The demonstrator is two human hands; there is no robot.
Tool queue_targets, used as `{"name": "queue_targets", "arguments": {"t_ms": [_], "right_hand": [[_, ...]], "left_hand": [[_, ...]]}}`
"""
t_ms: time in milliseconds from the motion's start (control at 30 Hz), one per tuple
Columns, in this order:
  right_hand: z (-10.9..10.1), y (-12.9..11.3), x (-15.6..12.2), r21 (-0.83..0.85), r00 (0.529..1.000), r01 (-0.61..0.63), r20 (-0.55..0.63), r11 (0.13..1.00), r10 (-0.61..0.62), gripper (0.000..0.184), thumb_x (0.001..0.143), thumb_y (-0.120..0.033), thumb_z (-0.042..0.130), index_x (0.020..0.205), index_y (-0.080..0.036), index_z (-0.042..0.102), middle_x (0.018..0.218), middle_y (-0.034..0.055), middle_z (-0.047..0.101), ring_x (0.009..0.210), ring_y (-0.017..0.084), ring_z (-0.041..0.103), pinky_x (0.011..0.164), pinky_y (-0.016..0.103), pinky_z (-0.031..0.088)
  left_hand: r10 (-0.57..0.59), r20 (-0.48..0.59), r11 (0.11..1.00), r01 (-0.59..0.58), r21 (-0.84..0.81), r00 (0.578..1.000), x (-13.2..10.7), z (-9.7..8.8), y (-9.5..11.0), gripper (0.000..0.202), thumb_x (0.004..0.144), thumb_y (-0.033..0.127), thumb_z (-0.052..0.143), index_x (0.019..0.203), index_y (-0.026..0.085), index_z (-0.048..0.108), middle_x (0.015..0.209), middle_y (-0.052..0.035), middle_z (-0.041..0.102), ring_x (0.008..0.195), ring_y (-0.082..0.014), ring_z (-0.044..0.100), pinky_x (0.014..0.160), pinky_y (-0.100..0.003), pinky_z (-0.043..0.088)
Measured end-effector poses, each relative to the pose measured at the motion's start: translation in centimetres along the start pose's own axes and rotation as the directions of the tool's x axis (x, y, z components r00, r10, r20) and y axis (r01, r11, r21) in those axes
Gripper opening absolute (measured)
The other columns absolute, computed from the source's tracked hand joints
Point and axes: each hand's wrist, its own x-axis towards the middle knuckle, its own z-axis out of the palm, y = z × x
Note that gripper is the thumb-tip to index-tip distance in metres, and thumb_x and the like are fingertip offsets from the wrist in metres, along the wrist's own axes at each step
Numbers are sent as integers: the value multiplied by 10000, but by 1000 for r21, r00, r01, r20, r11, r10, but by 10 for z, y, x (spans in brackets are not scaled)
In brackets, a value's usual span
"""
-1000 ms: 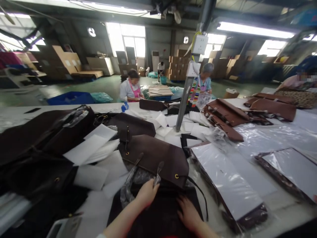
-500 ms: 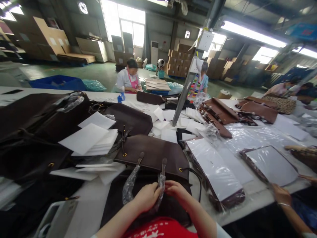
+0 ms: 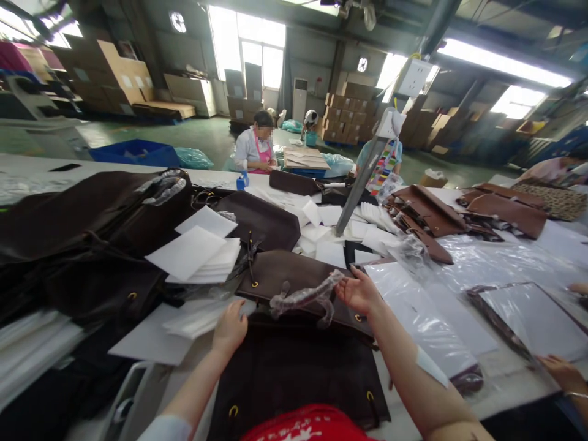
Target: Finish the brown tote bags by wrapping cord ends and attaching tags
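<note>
A dark brown leather handbag (image 3: 298, 361) lies in front of me, its upper part (image 3: 294, 272) folded away and brass eyelets showing. The bag's handle (image 3: 303, 298), wrapped in clear plastic, lies across that upper part. My right hand (image 3: 361, 293) is at the right end of the handle, palm up with fingers stretched out and apart, seemingly touching the wrap. At the bag's left edge is my left hand (image 3: 231, 329), fingers loosely bent and thumb apart, beside white foam sheets (image 3: 197, 321). No held thing shows in it.
More white foam sheets (image 3: 193, 251) lie at left, near large dark bags (image 3: 92, 214). A metal post (image 3: 362, 187) with sockets rises from the table. At right are a plastic-wrapped bag (image 3: 413, 312), brown bags (image 3: 427, 211) and a co-worker's hand (image 3: 558, 370). Another person (image 3: 260, 144) sits opposite.
Both hands were together at the plastic-wrapped handle. They have separated, left hand to the left edge, right hand up and right. The handle has flipped away from me onto the bag's upper part.
</note>
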Motion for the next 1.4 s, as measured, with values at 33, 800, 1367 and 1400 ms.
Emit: {"name": "queue_targets", "arguments": {"t_ms": [33, 800, 1367, 1400], "right_hand": [[-3, -2, 11, 17, 997, 27, -78, 999, -26, 447, 924, -464, 364, 1037, -96, 590, 1075, 172, 659, 1006, 212, 639, 805, 328, 514], [4, 69, 21, -946, 862, 169, 7, 275, -508, 656, 743, -413, 662, 1324, -144, 522, 1345, 132, 536, 1259, 275, 471, 1082, 424, 357], [-16, -22, 52, -997, 873, 1, 40, -81, -486, 396, 848, -402, 580, 1172, -188, 655, 1206, 96, 632, 1148, 250, 537, 1006, 356, 392], [-16, -20, 51, -997, 881, -5, 32, -77, -472, 405, 867, -425, 553, 1171, -176, 653, 1237, 108, 611, 1190, 261, 502, 1036, 380, 360]], "left_hand": [[31, -8, 999, -31, 38, 999, 4, 2, -2, 423, 831, 165, 386, 1225, 90, 521, 1280, -148, 574, 1206, -240, 507, 1085, -341, 359], [455, 438, 802, -570, 177, 776, 102, 11, 3, 592, 774, 236, 512, 1354, 132, 460, 1424, -176, 468, 1326, -280, 428, 1099, -401, 354], [487, 460, 760, -620, 196, 742, 52, -42, 134, 480, 896, 408, 278, 902, 157, 688, 940, -160, 728, 907, -324, 679, 835, -464, 501], [476, 469, 775, -606, 176, 744, 46, -35, 137, 476, 888, 424, 297, 894, 149, 686, 939, -168, 727, 908, -327, 679, 830, -457, 501]]}}
